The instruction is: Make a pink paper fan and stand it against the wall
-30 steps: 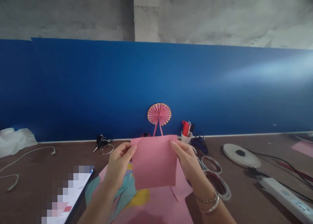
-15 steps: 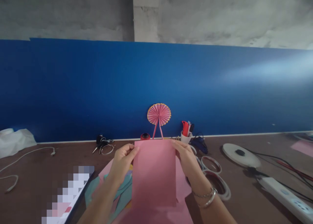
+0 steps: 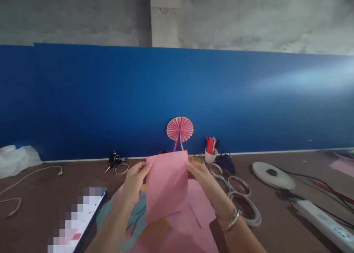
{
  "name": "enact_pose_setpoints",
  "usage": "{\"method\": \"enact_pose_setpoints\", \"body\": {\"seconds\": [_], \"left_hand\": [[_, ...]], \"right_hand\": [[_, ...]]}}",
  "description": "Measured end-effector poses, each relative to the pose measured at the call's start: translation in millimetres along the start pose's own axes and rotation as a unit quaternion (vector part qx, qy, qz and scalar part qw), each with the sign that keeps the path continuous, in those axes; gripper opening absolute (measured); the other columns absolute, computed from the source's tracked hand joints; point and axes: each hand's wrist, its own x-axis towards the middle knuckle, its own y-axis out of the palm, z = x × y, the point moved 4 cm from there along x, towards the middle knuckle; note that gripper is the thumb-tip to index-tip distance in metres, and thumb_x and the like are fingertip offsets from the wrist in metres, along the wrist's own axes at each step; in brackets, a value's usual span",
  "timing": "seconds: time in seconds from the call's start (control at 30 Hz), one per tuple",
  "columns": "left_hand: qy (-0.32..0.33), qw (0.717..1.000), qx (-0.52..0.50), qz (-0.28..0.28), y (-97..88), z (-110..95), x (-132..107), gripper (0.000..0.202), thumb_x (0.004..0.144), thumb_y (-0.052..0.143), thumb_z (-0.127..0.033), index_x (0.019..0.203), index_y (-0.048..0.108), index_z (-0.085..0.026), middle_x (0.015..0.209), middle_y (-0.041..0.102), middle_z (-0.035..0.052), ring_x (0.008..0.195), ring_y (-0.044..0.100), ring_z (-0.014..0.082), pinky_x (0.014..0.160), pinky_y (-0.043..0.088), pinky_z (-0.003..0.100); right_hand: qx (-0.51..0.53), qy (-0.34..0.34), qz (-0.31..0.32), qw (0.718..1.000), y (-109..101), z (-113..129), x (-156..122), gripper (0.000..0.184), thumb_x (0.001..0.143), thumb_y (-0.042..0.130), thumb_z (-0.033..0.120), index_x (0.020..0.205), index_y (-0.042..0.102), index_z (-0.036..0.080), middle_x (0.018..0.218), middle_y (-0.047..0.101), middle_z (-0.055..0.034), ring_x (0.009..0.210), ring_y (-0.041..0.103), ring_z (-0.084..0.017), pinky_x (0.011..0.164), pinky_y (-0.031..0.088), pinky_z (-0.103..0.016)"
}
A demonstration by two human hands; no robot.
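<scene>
A sheet of pink paper (image 3: 167,188) is held up in front of me, its top edge slanting a little. My left hand (image 3: 134,183) pinches its left edge near the top corner. On the opposite edge, my right hand (image 3: 203,177) grips it between thumb and fingers; a silver bangle circles that wrist. Below lie more pink sheets (image 3: 197,205) and teal paper pieces (image 3: 138,212), with a bit of yellow showing. Behind the sheet, a round pleated pink paper fan (image 3: 179,129) with a yellow rim leans against the blue panel, its two sticks partly covered.
Right of my hands are rolls of tape (image 3: 239,186) and a white cup (image 3: 210,155) of pens. Farther right sit a round white disc (image 3: 272,175) and a power strip (image 3: 326,221). Keys (image 3: 116,161), a white cable (image 3: 33,172) and a blurred-out screen (image 3: 80,223) are leftward.
The pink sheet has shifted left and turned at an angle, its top edge rising. Both hands moved slightly left with it, uncovering more of the papers beneath.
</scene>
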Motion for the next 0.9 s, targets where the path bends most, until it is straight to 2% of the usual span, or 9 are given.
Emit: {"method": "enact_pose_setpoints", "body": {"seconds": [0.13, 0.2, 0.3, 0.43, 0.53, 0.67, 0.73, 0.8, 0.9], "left_hand": [[0.007, 1.000, -0.011, -0.017, 1.3, 2.1, -1.7, 0.037, 0.063, 0.074, -0.047, 0.082, 0.067, -0.016, 0.065, 0.066, 0.0001, 0.057, 0.059, 0.0142, 0.054, 0.044, 0.022], [-0.004, 1.000, -0.008, 0.027, 6.5, 4.5, -2.8, 0.041, 0.066, 0.071, -0.050, 0.091, 0.069, -0.017, 0.073, 0.069, 0.0035, 0.063, 0.063, 0.0174, 0.057, 0.046, 0.025], [-0.039, 0.997, 0.027, 0.068, 11.2, 12.4, -2.5, 0.044, 0.064, 0.073, -0.051, 0.086, 0.070, -0.013, 0.069, 0.069, 0.0064, 0.061, 0.064, 0.0208, 0.056, 0.047, 0.028], [-0.010, 0.999, 0.004, -0.040, 1.1, 16.7, 3.2, 0.043, 0.060, 0.075, -0.050, 0.082, 0.069, -0.014, 0.064, 0.067, 0.0027, 0.057, 0.061, 0.0186, 0.055, 0.045, 0.027], [0.015, 0.994, -0.020, -0.105, -6.2, 15.4, 5.0, 0.042, 0.061, 0.075, -0.049, 0.086, 0.068, -0.016, 0.066, 0.067, 0.0002, 0.059, 0.060, 0.0167, 0.057, 0.045, 0.026], [0.009, 0.998, 0.027, -0.054, -1.5, 14.2, 4.5, 0.043, 0.066, 0.070, -0.053, 0.090, 0.068, -0.017, 0.069, 0.067, 0.0010, 0.060, 0.059, 0.0173, 0.057, 0.044, 0.026], [0.030, 0.994, 0.094, -0.049, 0.2, 12.9, 3.6, 0.040, 0.066, 0.069, -0.054, 0.078, 0.068, -0.015, 0.062, 0.063, 0.0005, 0.058, 0.056, 0.0170, 0.054, 0.041, 0.025], [0.097, 0.977, 0.166, -0.089, -1.2, 8.0, 2.1, 0.036, 0.066, 0.069, -0.051, 0.062, 0.063, -0.016, 0.054, 0.055, -0.0022, 0.056, 0.050, 0.0147, 0.052, 0.036, 0.023], [0.181, 0.946, 0.222, -0.151, -5.1, 1.0, -0.7, 0.037, 0.069, 0.067, -0.045, 0.049, 0.051, -0.018, 0.048, 0.042, -0.0057, 0.053, 0.040, 0.0115, 0.051, 0.031, 0.022]], "right_hand": [[-0.059, -0.026, -0.047, 0.997, 4.7, -9.0, 3.6, 0.053, 0.069, 0.063, 0.062, 0.048, 0.046, 0.017, 0.047, 0.035, 0.0065, 0.047, 0.030, -0.007, 0.047, 0.027, -0.022], [-0.065, -0.040, -0.066, 0.995, 3.0, -11.6, 5.4, 0.052, 0.071, 0.062, 0.061, 0.049, 0.043, 0.018, 0.049, 0.031, 0.0065, 0.048, 0.027, -0.007, 0.047, 0.024, -0.022], [-0.058, -0.037, -0.066, 0.995, 2.3, -13.1, 6.0, 0.048, 0.073, 0.059, 0.061, 0.056, 0.048, 0.017, 0.053, 0.036, 0.0049, 0.051, 0.031, -0.008, 0.048, 0.027, -0.022], [-0.092, 0.012, -0.006, 0.996, 8.0, -19.0, 5.2, 0.047, 0.073, 0.057, 0.062, 0.061, 0.051, 0.016, 0.055, 0.039, 0.0044, 0.051, 0.034, -0.009, 0.048, 0.027, -0.021], [-0.152, 0.027, 0.013, 0.988, 10.9, -23.4, 4.7, 0.049, 0.071, 0.061, 0.059, 0.052, 0.042, 0.018, 0.051, 0.031, 0.0064, 0.050, 0.027, -0.007, 0.046, 0.021, -0.021], [-0.153, -0.023, -0.036, 0.987, 13.4, -16.7, 4.2, 0.053, 0.073, 0.056, 0.060, 0.050, 0.030, 0.021, 0.050, 0.022, 0.0071, 0.049, 0.021, -0.007, 0.044, 0.016, -0.022], [-0.145, -0.044, -0.050, 0.987, 15.3, -11.8, 4.2, 0.053, 0.073, 0.056, 0.061, 0.049, 0.029, 0.021, 0.049, 0.022, 0.0073, 0.047, 0.021, -0.007, 0.043, 0.016, -0.022], [-0.144, -0.046, -0.043, 0.988, 13.8, -9.2, 5.3, 0.051, 0.073, 0.055, 0.060, 0.049, 0.032, 0.021, 0.047, 0.026, 0.0072, 0.044, 0.025, -0.007, 0.042, 0.020, -0.021], [-0.207, 0.006, -0.031, 0.978, -8.4, -11.5, 7.8, 0.045, 0.081, 0.043, 0.056, 0.057, 0.048, 0.019, 0.049, 0.049, 0.0018, 0.043, 0.045, -0.010, 0.044, 0.035, -0.022]]}}
